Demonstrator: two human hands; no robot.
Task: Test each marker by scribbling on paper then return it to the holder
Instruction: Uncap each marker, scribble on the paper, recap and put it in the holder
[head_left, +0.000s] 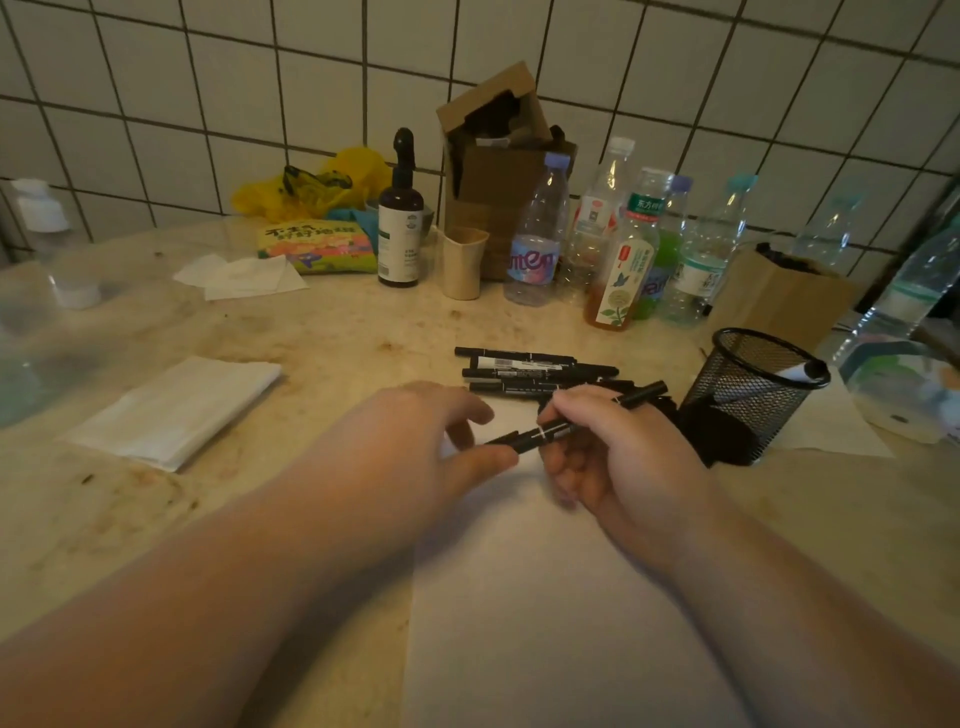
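Head view, right hand (618, 457): the fingers are curled round a black marker (550, 429), which is held above the top part of the white paper (545, 623).
Head view, left hand (415, 441): the marker's left end is pinched between the thumb and the curled fingers; whether it is the cap that is held cannot be told.
Marker in hand: it is tilted, with the right end higher, and spans between the two hands.
Other markers (530, 371): a pile is laid flat on the table (337, 332), just behind the hands.
Holder (753, 395): a black mesh cup is placed right of the hands; one marker (802, 371) is leaned inside it.
Background: plastic bottles (618, 244) are lined up near the tiled wall.
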